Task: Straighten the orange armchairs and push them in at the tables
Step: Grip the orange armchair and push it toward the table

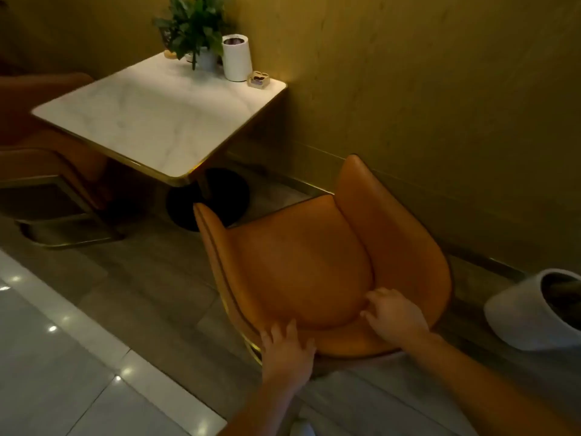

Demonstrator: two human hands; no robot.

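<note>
1. Task's thing: the orange armchair stands in the lower centre of the frame, on the grey floor. It is not yet tucked under the marble-topped table, which lies in the upper left.
2. Orientation: the open front of the seat is turned up and to the left, roughly towards the near corner of the table. The front-to-back axis runs on a diagonal from the hands to that corner, so the chair is judged to sit skewed to the table's edge.
3. Clearances: the tip of the chair's left-of-frame arm is seen just beside the black pedestal base. The other arm points up close to the yellow wall.
4. Left hand: it is laid on the backrest rim at its lower-left curve, fingers spread apart and fairly straight, pressing rather than clamped.
5. Right hand: it is set further right on the same rim, fingers curled over the edge onto the inner face of the backrest. The thumb is hidden.
6. Deciding relation: the whole chair lies ahead of both hands, between them and the table. A push along the diagonal, with a slight turn to square it, is judged to be called for.
7. Also noted: a second orange armchair stands at the left edge, on the table's far side.
</note>
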